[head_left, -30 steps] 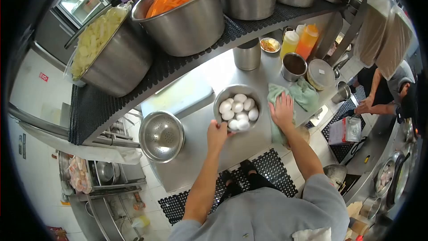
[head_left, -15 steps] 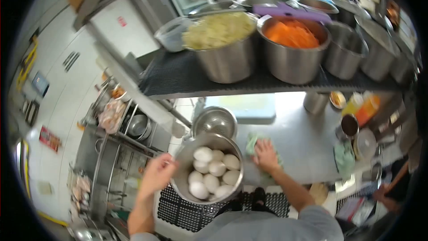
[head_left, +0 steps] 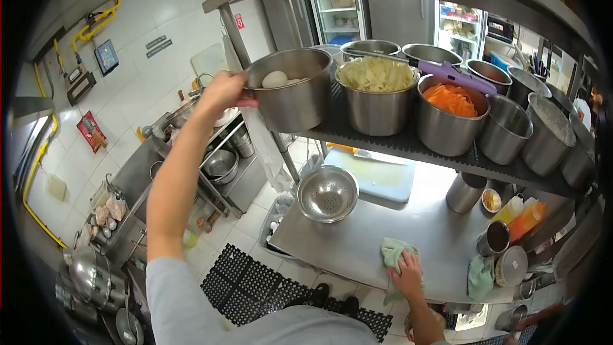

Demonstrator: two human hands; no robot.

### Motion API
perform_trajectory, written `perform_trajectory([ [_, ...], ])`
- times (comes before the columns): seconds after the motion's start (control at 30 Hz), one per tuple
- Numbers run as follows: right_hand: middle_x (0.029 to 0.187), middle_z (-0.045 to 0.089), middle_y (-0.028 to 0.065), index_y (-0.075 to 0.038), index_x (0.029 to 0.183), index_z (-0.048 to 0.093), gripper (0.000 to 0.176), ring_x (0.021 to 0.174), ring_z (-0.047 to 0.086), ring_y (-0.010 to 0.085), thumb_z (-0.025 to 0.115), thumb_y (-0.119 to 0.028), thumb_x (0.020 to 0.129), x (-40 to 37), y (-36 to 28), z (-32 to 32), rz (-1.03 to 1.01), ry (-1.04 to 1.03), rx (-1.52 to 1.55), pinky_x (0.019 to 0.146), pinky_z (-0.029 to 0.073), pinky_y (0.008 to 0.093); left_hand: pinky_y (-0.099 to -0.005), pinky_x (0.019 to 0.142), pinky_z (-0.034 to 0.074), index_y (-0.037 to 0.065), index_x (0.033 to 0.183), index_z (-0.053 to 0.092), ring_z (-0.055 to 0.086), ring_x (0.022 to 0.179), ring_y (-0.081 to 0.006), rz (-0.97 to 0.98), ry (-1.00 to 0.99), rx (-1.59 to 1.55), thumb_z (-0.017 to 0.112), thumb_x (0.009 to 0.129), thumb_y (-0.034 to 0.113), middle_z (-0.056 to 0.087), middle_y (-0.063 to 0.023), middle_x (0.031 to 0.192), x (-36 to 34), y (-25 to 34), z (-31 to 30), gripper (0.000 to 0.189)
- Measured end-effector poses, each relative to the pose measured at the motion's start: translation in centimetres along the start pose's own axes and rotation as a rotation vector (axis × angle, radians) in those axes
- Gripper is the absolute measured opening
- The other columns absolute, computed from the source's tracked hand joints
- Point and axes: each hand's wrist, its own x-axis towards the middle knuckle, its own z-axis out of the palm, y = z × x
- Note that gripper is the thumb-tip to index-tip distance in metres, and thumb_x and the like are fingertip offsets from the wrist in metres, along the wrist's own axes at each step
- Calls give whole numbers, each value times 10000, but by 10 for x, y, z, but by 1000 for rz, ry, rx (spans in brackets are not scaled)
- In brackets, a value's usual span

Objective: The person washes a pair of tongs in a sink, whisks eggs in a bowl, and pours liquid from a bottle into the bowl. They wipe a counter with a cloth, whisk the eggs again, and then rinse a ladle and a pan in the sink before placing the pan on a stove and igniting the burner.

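Observation:
My left hand [head_left: 228, 97] grips the left side of a large steel pot [head_left: 294, 105], its fingers closed at the handle near the rim. The pot is up at the left end of the dark shelf, beside a steel pot of chopped cabbage [head_left: 377, 75]. White eggs [head_left: 275, 79] show inside it; the pot's wall hides most of them. Lower right, my right hand [head_left: 407, 271] presses on a crumpled green cloth [head_left: 394, 252] on the steel table [head_left: 357, 243], fingers bent over it.
A steel colander [head_left: 327, 193] and a pale cutting board [head_left: 383, 176] lie under the shelf. Shredded carrot [head_left: 450, 100] fills another pot, with a purple-handled tool [head_left: 453, 76] across the rims. Sauce bottles [head_left: 527, 220] and a second green cloth [head_left: 480, 276] are at the right.
My left hand has raised the pot of eggs from above the table's near left edge to the shelf's left end. My right hand and the green cloth have come nearer the table's front edge.

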Motion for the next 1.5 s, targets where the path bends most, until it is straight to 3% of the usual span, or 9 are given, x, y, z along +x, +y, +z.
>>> perform_trajectory([
  [0.3,1326,500,194,20,1131,582,433,1172,460,450,682,-214,780,-20,80,-10,277,185,-218,1040,332,523,-285,751,586,-187,1185,429,688,851,-297,11,58,-346,539,953,342,559,-294,1142,5,-38,27,588],
  [0.43,1350,487,201,36,1127,594,391,1208,430,449,613,-252,864,-9,46,-8,450,174,-410,1042,313,524,-266,768,527,-6,1268,489,651,975,-198,42,-42,-140,545,952,399,579,-133,1237,-99,-80,4,516],
  [0.53,1365,445,250,44,1216,523,488,1235,406,432,619,-279,863,-9,1,49,340,96,-360,1059,275,538,-254,742,531,43,1210,555,657,921,-161,-80,-202,-171,520,979,277,608,-63,1215,-185,-179,-13,330],
  [0.77,1363,450,220,-8,1254,510,428,1294,390,387,554,-149,852,53,-193,187,-284,-318,3,1088,280,523,-264,721,531,52,1153,571,664,857,-161,-962,-33,-366,568,950,281,632,-53,1121,-373,-451,12,306],
  [0.83,1359,447,227,-6,1300,484,437,1286,389,389,520,-94,873,66,-201,228,-244,-440,271,1083,316,474,-359,673,525,57,936,671,662,753,-243,-761,24,148,617,864,353,692,-116,825,-431,-537,23,309],
  [1.03,1265,531,208,17,1274,511,385,1197,483,363,498,-213,965,116,-171,190,-193,-186,-4,1014,380,429,-444,755,522,56,875,711,666,825,-343,-1142,275,351,609,772,268,687,-182,910,-583,-620,19,257],
  [1.2,1198,576,202,2,1232,555,360,1151,523,361,530,-217,947,154,-255,148,-447,-385,-44,977,417,417,-412,697,530,120,841,737,662,811,-284,-1384,-156,395,620,811,322,699,-110,836,-696,-680,25,235],
  [1.4,1118,631,195,-16,1181,608,331,1095,572,358,569,-222,925,189,-361,157,-832,-952,26,932,462,404,-341,668,538,91,929,707,664,675,-206,-1319,424,-134,589,864,309,695,-80,811,-671,-676,-89,256],
  [1.5,1052,661,184,-16,1177,622,364,1045,606,312,576,-274,924,142,-459,226,-736,-891,77,911,475,387,-297,714,543,38,983,668,669,723,-182,-1204,1292,-674,547,928,382,693,-81,876,-634,-664,-177,369],
])
